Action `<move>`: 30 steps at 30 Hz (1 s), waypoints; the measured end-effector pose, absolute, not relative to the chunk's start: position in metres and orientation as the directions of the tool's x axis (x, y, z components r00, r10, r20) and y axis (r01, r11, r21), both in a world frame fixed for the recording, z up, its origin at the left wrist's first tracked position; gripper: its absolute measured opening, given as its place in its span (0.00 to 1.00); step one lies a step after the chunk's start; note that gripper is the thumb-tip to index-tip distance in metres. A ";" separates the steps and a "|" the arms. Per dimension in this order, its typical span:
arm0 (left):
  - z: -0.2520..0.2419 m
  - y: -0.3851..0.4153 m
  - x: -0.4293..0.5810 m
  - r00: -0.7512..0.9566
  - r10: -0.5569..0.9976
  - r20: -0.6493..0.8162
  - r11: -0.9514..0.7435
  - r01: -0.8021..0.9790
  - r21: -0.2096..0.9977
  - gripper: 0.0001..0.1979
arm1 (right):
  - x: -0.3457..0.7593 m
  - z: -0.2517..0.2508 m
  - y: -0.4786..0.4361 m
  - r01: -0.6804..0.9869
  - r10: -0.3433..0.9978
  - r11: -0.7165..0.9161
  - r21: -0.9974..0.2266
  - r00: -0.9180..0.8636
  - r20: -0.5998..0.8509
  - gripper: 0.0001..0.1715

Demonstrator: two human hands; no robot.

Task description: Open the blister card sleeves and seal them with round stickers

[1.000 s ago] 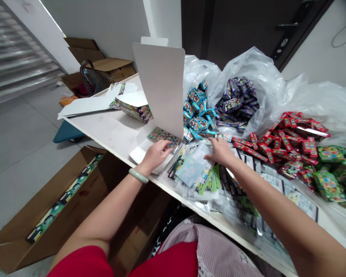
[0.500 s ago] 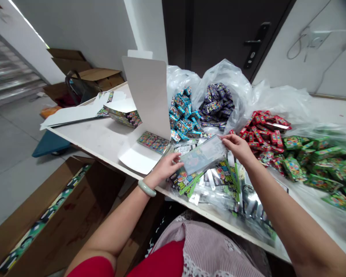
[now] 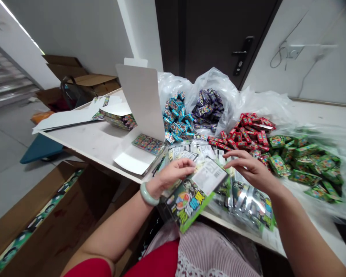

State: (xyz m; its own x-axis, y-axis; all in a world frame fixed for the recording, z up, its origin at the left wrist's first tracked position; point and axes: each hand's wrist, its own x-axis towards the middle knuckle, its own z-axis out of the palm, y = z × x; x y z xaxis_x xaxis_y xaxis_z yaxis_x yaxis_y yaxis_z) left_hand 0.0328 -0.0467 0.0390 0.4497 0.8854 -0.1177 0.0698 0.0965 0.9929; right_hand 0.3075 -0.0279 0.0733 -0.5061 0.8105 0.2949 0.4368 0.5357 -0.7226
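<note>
The left hand is gripping a green-edged printed packet w/ a white barcode label, fingers curled over its edge. The packet is tilted & lifted off the table, out past the near edge. The right hand is open, fingers arched just right of the packet; can't tell if they're touching it. Below it, a heap of similar packets is lying on the table.

Far side: blue packets, purple packets & red packets are spilling from clear plastic bags, w/ green boxes lying to the right. Left of the hands, a white card sheet is standing upright.

Risk: w/ only one hand gripping, a slip could drop the packet past the table edge into the cardboard carton at near left. A bumped elbow could also slide the loose heap off.

Vs the earlier frame: the packet isn't being held flat btw both hands now; it's turned, label showing, & nearer the person.
</note>
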 end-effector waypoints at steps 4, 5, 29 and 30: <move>0.058 -0.048 0.026 0.441 0.897 -0.021 -0.154 0.357 0.921 0.07 | 0.296 0.060 -0.041 0.645 0.843 0.527 -0.553 -0.481 0.242 0.19; 0.062 -0.050 0.028 0.450 0.893 -0.002 -0.206 0.413 0.887 0.07 | 0.287 0.057 -0.044 0.697 0.857 0.513 -0.501 -0.448 0.254 0.18; 0.050 -0.106 0.013 0.349 0.916 0.197 -0.377 0.585 0.718 0.07 | 0.207 0.006 -0.096 0.668 0.853 0.488 -0.562 -0.229 0.468 0.23; 0.048 -0.105 0.014 0.339 0.921 0.193 -0.367 0.585 0.723 0.07 | 0.206 0.003 -0.096 0.668 0.851 0.486 -0.563 -0.217 0.478 0.23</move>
